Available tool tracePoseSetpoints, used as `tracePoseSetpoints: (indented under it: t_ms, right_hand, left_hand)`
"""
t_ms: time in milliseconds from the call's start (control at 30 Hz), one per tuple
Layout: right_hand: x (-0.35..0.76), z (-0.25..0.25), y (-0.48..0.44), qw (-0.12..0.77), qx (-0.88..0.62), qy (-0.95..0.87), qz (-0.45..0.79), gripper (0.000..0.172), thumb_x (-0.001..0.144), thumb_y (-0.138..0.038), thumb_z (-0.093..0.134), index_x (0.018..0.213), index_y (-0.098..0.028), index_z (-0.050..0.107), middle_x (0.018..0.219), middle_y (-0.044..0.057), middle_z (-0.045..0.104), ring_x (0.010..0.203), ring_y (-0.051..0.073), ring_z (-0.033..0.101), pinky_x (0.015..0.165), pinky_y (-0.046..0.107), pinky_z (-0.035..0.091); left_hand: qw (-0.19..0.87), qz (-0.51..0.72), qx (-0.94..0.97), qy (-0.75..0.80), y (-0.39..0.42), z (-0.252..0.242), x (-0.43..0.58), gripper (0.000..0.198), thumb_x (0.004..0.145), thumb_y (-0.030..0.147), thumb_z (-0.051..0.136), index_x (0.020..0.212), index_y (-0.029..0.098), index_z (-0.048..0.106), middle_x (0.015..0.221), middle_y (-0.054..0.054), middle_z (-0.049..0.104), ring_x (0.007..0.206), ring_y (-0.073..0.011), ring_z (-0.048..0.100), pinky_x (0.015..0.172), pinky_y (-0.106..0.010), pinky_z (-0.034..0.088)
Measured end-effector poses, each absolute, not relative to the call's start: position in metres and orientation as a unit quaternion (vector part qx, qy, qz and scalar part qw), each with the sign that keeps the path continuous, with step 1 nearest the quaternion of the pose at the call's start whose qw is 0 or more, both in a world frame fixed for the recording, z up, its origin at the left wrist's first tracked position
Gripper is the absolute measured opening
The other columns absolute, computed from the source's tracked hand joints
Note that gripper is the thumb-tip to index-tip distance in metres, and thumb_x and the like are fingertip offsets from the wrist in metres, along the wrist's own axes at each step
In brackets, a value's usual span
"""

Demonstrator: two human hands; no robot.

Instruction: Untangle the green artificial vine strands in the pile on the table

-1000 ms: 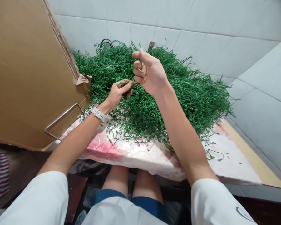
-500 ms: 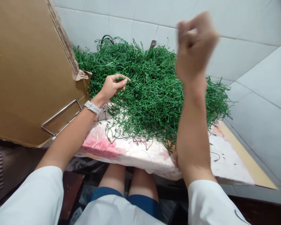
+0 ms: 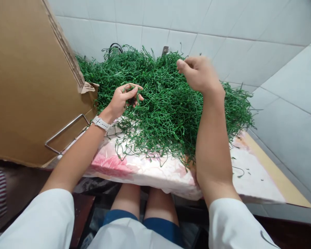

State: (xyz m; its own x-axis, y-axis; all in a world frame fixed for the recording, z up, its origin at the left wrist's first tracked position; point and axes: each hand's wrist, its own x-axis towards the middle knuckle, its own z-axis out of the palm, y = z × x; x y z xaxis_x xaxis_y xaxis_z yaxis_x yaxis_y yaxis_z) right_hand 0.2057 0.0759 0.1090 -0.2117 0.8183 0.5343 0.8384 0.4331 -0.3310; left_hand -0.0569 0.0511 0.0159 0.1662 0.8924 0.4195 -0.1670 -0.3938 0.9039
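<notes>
A big heap of thin green stems lies on a table covered with a pink-flowered white cloth. My left hand, with a pale watch at the wrist, is over the heap's left part, its fingers curled round a few green stems. Above the heap's right part, near the wall, my right hand is raised with its fingers bent together and slightly blurred. Whether anything is between those fingers is too small to tell.
A large cardboard box stands at the left, beside a metal wire handle. White wall tiles rise behind the heap. A metal piece and a black cable loop show at the back. Loose stem bits lie on the cloth at right.
My right hand has come down and a little left toward the heap. My left hand's thumb and fingers have shifted slightly around the stems. The view has moved a little.
</notes>
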Motion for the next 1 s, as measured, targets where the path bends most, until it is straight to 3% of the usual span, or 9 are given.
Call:
tracePoseSetpoints:
  t_ms: [100, 200, 300, 400, 533, 633, 767, 1000]
  right_hand:
    - [0.205, 0.109, 0.074, 0.33, -0.557, -0.762, 0.012, 0.054, 0.099, -0.031, 0.063, 0.053, -0.024, 0.036, 0.056, -0.006, 0.023, 0.058, 0.012, 0.024, 0.063, 0.034, 0.026]
    - [0.21, 0.106, 0.076, 0.327, -0.568, -0.756, 0.008, 0.056, 0.096, -0.029, 0.066, 0.05, -0.026, 0.034, 0.054, -0.006, 0.021, 0.058, 0.012, 0.024, 0.064, 0.035, 0.027]
    - [0.209, 0.105, 0.079, 0.368, -0.546, -0.752, 0.004, 0.041, 0.094, -0.024, 0.066, 0.058, -0.024, 0.046, 0.055, -0.003, 0.041, 0.062, 0.013, 0.039, 0.068, 0.034, 0.031]
    - [0.192, 0.106, 0.077, 0.423, -0.465, -0.777, 0.036, 0.023, 0.093, -0.019, 0.063, 0.071, -0.021, 0.06, 0.07, 0.003, 0.062, 0.067, 0.014, 0.048, 0.07, 0.034, 0.035]
    - [0.153, 0.102, 0.064, 0.44, -0.318, -0.82, 0.183, 0.005, 0.093, -0.024, 0.067, 0.088, -0.023, 0.067, 0.086, 0.004, 0.073, 0.078, 0.016, 0.061, 0.074, 0.032, 0.047]
    - [0.131, 0.094, 0.056, 0.392, -0.257, -0.845, 0.26, 0.018, 0.085, -0.03, 0.08, 0.096, -0.025, 0.066, 0.091, 0.004, 0.072, 0.088, 0.02, 0.066, 0.075, 0.034, 0.054]
    - [0.121, 0.085, 0.055, 0.339, -0.224, -0.862, 0.303, 0.029, 0.077, -0.027, 0.086, 0.098, -0.021, 0.067, 0.089, 0.005, 0.07, 0.086, 0.019, 0.065, 0.07, 0.033, 0.057]
    - [0.12, 0.081, 0.064, 0.382, -0.249, -0.83, 0.32, 0.039, 0.073, -0.048, 0.089, 0.094, -0.025, 0.066, 0.085, 0.004, 0.067, 0.084, 0.02, 0.064, 0.074, 0.036, 0.059]
  left_hand:
    - [0.48, 0.571, 0.597, 0.295, 0.052, 0.015, -0.058, 0.033, 0.087, 0.045, 0.077, 0.096, 0.016, 0.066, 0.075, -0.003, 0.074, 0.055, -0.0085, 0.066, 0.05, -0.02, 0.047]
    - [0.499, 0.562, 0.584, 0.305, 0.052, 0.017, -0.058, 0.031, 0.091, 0.045, 0.071, 0.097, 0.016, 0.063, 0.081, -0.004, 0.076, 0.06, -0.0093, 0.07, 0.055, -0.02, 0.051]
    - [0.514, 0.556, 0.573, 0.313, 0.048, 0.02, -0.056, 0.029, 0.095, 0.044, 0.067, 0.096, 0.016, 0.06, 0.086, -0.005, 0.077, 0.061, -0.0089, 0.07, 0.058, -0.021, 0.053]
    - [0.518, 0.56, 0.569, 0.308, 0.046, 0.019, -0.052, 0.026, 0.092, 0.039, 0.071, 0.094, 0.017, 0.058, 0.083, -0.004, 0.077, 0.057, -0.0081, 0.068, 0.055, -0.021, 0.051]
    - [0.506, 0.563, 0.579, 0.301, 0.047, 0.013, -0.047, 0.037, 0.081, 0.038, 0.083, 0.093, 0.02, 0.053, 0.076, -0.001, 0.077, 0.052, -0.0085, 0.065, 0.05, -0.021, 0.049]
    - [0.498, 0.561, 0.594, 0.291, 0.048, 0.009, -0.044, 0.046, 0.072, 0.044, 0.088, 0.091, 0.02, 0.053, 0.071, 0.0, 0.075, 0.049, -0.0086, 0.064, 0.046, -0.02, 0.046]
    - [0.496, 0.568, 0.596, 0.277, 0.047, 0.01, -0.042, 0.053, 0.061, 0.043, 0.093, 0.091, 0.018, 0.058, 0.065, 0.003, 0.071, 0.046, -0.0082, 0.061, 0.041, -0.02, 0.044]
    - [0.501, 0.551, 0.607, 0.278, 0.044, 0.011, -0.044, 0.044, 0.07, 0.043, 0.088, 0.093, 0.018, 0.06, 0.07, -0.001, 0.074, 0.05, -0.0096, 0.063, 0.048, -0.023, 0.047]
